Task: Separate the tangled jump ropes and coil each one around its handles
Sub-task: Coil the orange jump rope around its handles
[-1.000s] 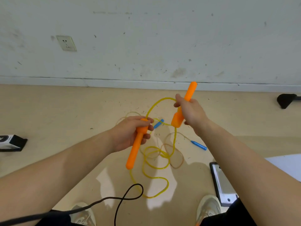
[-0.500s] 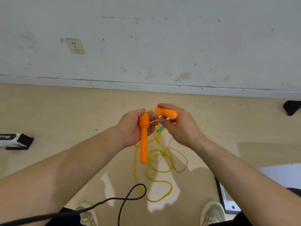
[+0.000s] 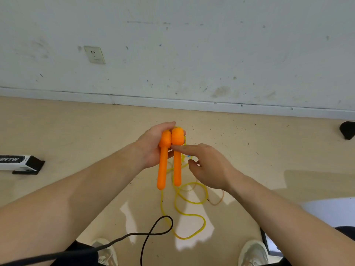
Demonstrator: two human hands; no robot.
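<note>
On the beige floor [image 3: 67, 131] in front of a scuffed white wall [image 3: 192, 45], we stand with both forearms reaching forward. Our left hand [image 3: 150, 148] is curled round the thick heads of the two orange handles [image 3: 162, 166], holding them side by side, touching at the top and pointing down with a slight gap between their lower ends. Our right hand [image 3: 209, 166] holds nothing: its forefinger is stretched out and touches the right-hand handle just under its head, while the other fingers hang loosely bent. The yellow rope [image 3: 205, 224] drops from behind the handles and lies in loose loops on the floor between our shoes [image 3: 253, 252]. A pale brownish rope loop [image 3: 217, 203] lies beside those loops, under our right wrist; whether the two are tangled we cannot tell. A black cable [image 3: 153, 234] curls across the floor near our left foot. A white and black box [image 3: 19, 163] lies well off to the left, and a socket [image 3: 94, 54] sits on the wall. A small blue piece [image 3: 188, 156] shows just beyond our right forefinger.
</note>
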